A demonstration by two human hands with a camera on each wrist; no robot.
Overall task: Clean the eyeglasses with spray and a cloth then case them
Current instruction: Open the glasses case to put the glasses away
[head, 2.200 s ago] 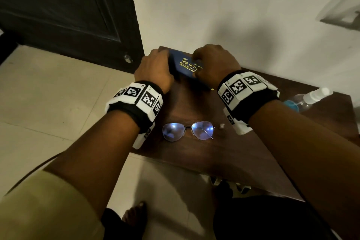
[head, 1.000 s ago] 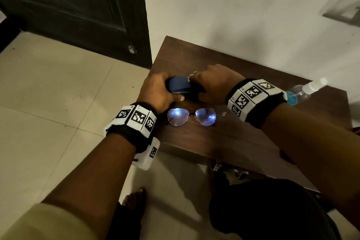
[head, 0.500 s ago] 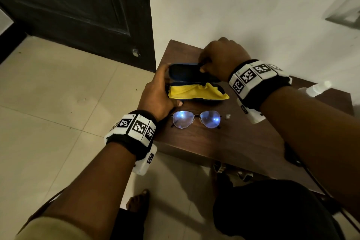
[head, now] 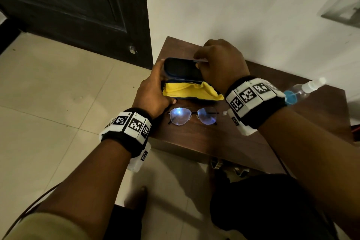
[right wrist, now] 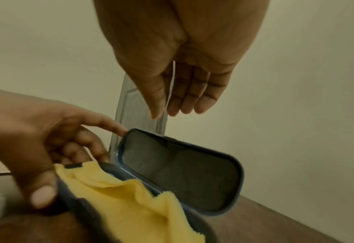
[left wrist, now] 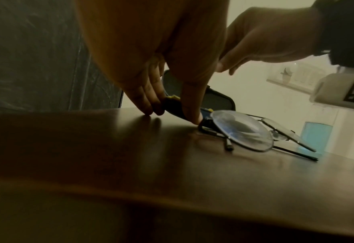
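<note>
A dark blue glasses case (head: 183,68) stands open on the brown table (head: 214,142), lid tilted up toward the wall. A yellow cloth (head: 191,90) spills out of its lower half. My left hand (head: 153,93) grips the case's left end, thumb on the front edge. Above the lid, my right hand (head: 220,62) pinches a thin clear plastic insert (right wrist: 134,111) between thumb and fingers (right wrist: 192,98). The eyeglasses (head: 192,116) lie folded on the table just in front of the case, untouched. In the left wrist view the eyeglasses (left wrist: 244,131) sit right beside my thumb.
A clear spray bottle (head: 300,91) with blue liquid lies behind my right wrist at the table's right. A small white bit (head: 225,112) lies next to the glasses. The wall runs close behind the table, a dark door (head: 78,6) stands to the left, and tiled floor lies below.
The case was drawn toward the glasses and its lid swung open, uncovering the yellow cloth. My right hand has risen above the lid with the clear insert.
</note>
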